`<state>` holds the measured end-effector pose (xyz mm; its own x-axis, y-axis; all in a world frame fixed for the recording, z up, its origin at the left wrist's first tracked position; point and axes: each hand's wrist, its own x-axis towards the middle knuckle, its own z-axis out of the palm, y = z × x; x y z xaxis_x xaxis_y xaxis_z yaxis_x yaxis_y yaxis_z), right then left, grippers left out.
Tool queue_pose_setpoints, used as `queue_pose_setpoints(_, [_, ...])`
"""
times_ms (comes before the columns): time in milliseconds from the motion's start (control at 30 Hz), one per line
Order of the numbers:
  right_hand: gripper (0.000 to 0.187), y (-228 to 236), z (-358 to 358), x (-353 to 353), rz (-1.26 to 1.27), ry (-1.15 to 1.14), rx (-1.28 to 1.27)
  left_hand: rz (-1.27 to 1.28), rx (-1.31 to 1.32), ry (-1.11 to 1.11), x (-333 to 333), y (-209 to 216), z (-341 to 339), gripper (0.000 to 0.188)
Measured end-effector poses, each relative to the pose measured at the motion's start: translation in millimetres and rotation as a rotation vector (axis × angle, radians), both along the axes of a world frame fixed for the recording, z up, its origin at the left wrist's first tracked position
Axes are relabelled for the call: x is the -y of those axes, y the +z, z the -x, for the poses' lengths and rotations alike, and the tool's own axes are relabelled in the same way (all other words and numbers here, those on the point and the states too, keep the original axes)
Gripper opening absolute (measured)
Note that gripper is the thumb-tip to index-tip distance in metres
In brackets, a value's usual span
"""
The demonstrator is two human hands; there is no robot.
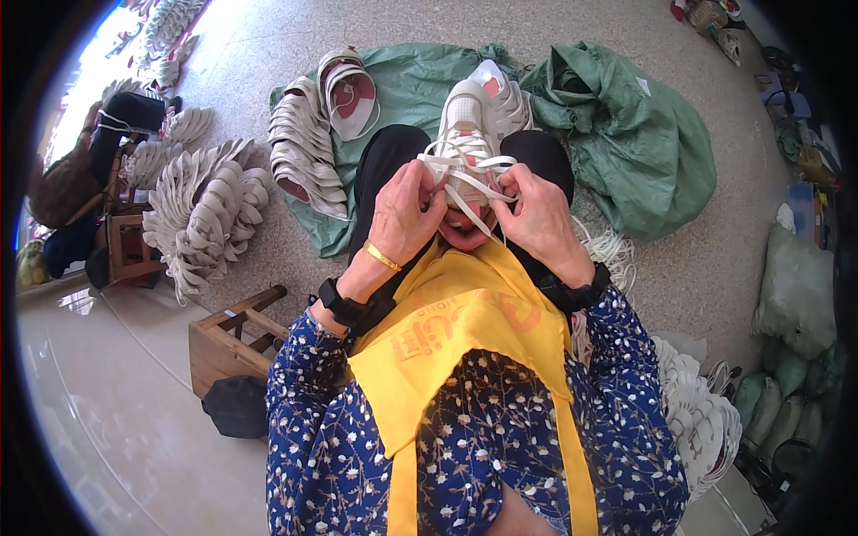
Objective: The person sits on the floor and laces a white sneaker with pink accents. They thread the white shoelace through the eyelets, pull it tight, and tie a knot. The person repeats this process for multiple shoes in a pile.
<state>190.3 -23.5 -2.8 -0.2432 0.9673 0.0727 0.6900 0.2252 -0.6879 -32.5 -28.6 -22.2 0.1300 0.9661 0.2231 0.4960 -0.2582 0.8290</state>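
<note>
A white shoe upper with a pinkish lining rests between my knees, its toe pointing away from me. White shoelace runs through its eyelets and loops loosely over the tongue. At the left side of the shoe's opening, my left hand pinches the lace between thumb and fingers. My right hand grips the lace on the opposite side in the same way. Fingertips hide the exact eyelets there.
Stacked shoe uppers lie on a green sheet ahead to the left. A bulky green sack sits ahead right. More uppers and a wooden stool are on my left. Loose white laces hang at my right.
</note>
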Motion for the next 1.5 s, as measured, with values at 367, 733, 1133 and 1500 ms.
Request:
queue_pose_setpoints(367, [0.016,-9,8,-20,-0.086,-0.096,0.042,-0.102,-0.333,-0.487,18,21,-4,0.037])
queue_pose_setpoints(733, [0.031,20,0,-17,-0.044,-0.098,-0.422,-0.227,-0.359,-0.297,14,13,-8,0.032])
queue_pose_setpoints(1133, [0.028,-29,-10,-3,-0.207,0.239,-0.166,0.165,0.264,-0.048,14,24,33,0.031])
queue_pose_setpoints(1500, [0.03,-22,-27,-2,-0.086,-0.029,-0.256,-0.143,-0.341,-0.414,-6,3,-28,0.042])
